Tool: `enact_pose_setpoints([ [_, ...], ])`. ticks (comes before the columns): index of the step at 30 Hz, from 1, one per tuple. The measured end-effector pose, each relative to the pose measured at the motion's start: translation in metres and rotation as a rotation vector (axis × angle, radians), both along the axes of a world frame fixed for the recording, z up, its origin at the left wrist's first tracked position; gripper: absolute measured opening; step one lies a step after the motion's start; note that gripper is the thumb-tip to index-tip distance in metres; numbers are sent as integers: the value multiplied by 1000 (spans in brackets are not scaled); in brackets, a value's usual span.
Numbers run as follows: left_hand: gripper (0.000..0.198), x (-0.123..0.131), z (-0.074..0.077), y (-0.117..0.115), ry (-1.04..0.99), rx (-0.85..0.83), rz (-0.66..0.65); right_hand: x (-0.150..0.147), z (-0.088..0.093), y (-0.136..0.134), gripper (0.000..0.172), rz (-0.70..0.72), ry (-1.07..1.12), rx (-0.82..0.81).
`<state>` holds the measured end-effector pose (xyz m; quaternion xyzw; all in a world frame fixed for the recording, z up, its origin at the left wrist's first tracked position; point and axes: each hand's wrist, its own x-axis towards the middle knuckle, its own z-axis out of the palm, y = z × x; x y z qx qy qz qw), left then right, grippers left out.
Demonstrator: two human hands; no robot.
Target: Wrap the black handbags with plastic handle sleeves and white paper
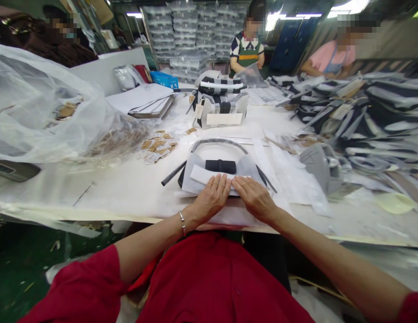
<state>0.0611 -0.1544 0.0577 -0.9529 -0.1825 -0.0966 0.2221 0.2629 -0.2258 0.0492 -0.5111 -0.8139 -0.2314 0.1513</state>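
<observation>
A black handbag [182, 178] lies on the table directly in front of me, mostly covered by a white sheet [191, 163]. Its wrapped handle [218, 141] arches away at the far side. On top sit a small black rolled piece [220, 166] and, nearer to me, a white padded strip [204, 175]. My left hand [213, 195] rests on the strip with its fingers stretched out flat. Beside it my right hand [254, 195] lies on the strip's right part, fingers also extended. The fingertips of both hands nearly meet. Neither hand grips anything visible.
Another wrapped handbag [224, 107] with a tag stands farther back. Small brown tags [158, 146] lie scattered to the left near a large clear plastic bag [47, 112]. Piled wrapped bags [373, 107] fill the right side. A co-worker [247, 49] is across the table.
</observation>
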Motion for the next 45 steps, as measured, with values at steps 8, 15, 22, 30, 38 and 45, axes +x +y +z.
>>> enact_pose_setpoints([
  [8, 40, 2, 3, 11, -59, 2, -83, -23, 11, -10, 50, -103, 13, -20],
  [15, 38, 3, -2, 15, -143, -50, -90, -20, 10, -3, 41, -110, -95, 44],
  [22, 42, 2, 6, 11, -169, -69, -45, -15, 20, 10, 53, -19, -103, 2],
  [30, 37, 15, 3, 18, -205, -22, 13, -13, 29, 22, 59, 5, -35, -4],
  [38, 28, 1, 28, 44, -199, -91, -79, -29, 45, 18, 61, -85, -12, 68],
  [45, 47, -12, 25, 54, -315, -132, -87, -37, 48, 42, 23, -153, -48, 79],
])
